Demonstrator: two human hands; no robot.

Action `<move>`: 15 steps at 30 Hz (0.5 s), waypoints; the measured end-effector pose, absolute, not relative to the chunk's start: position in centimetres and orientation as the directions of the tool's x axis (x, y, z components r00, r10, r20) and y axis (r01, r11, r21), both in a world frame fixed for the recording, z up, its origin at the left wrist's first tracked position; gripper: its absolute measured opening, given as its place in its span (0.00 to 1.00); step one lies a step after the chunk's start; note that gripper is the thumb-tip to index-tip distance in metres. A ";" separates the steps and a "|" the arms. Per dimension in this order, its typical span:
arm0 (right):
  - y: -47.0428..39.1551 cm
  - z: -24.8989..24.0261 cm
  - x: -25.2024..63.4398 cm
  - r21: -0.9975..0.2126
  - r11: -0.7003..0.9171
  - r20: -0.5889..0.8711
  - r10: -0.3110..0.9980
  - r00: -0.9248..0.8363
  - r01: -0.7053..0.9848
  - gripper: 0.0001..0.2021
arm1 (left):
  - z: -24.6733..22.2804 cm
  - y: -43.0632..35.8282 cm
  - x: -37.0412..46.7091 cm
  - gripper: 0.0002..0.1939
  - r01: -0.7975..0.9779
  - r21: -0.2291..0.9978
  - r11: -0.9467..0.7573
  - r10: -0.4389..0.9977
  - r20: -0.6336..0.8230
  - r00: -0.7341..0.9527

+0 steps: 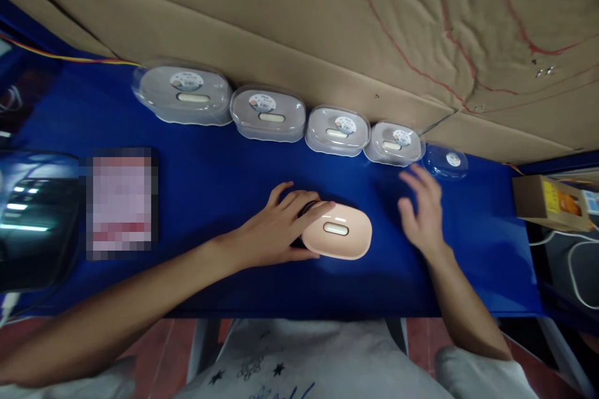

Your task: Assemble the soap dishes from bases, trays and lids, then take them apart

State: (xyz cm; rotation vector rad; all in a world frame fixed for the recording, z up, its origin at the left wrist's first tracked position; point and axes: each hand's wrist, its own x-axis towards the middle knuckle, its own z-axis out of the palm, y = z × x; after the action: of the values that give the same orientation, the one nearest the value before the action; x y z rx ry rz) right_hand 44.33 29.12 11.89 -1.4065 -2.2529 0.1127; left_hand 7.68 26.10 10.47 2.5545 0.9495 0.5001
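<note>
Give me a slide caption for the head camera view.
Left hand holding a peach-topped container; right hand open near clear-covered boxes.

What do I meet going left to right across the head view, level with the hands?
Glossy black object, pixelated panel, left hand on the near end of the list's next item, peach container, open right hand, cardboard box.
</note>
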 end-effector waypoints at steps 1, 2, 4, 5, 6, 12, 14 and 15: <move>30.2 11.7 45.9 -0.291 0.339 0.367 0.903 -0.223 0.894 0.30 | 10.5 26.0 7.6 0.48 0.547 0.443 -0.710 0.672 0.198 0.713; 31.1 11.6 47.3 -0.258 0.227 0.346 0.929 -0.129 0.939 0.33 | 10.6 26.0 7.6 0.48 0.546 0.432 -0.718 0.667 0.200 0.718; 32.3 11.6 49.4 -0.192 0.098 0.277 0.960 -0.042 0.976 0.34 | 10.7 25.9 7.5 0.46 0.542 0.408 -0.735 0.653 0.209 0.728; 32.5 11.8 49.9 -0.166 0.078 0.256 0.966 -0.033 0.983 0.34 | 10.7 25.9 7.5 0.46 0.538 0.397 -0.744 0.645 0.217 0.733; 32.4 12.1 50.2 -0.149 0.085 0.249 0.967 -0.046 0.985 0.34 | 10.8 25.9 7.5 0.45 0.536 0.387 -0.750 0.640 0.222 0.736; 30.2 14.4 50.2 -0.112 0.245 0.095 0.967 -0.235 0.963 0.44 | 10.9 25.9 7.5 0.45 0.537 0.383 -0.752 0.639 0.224 0.735; 29.7 14.5 51.0 -0.125 0.223 -0.057 0.971 -0.231 0.967 0.49 | 10.8 25.9 7.6 0.45 0.534 0.378 -0.756 0.635 0.229 0.738; 29.5 14.6 51.5 -0.131 0.205 -0.129 0.967 -0.222 0.970 0.50 | 10.8 25.9 7.6 0.45 0.535 0.376 -0.757 0.635 0.229 0.738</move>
State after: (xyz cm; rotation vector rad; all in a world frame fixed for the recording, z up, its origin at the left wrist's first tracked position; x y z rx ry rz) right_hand 51.48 29.54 14.58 -1.9711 -2.4525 0.2899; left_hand 7.57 25.88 10.76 2.6546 0.9155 0.5012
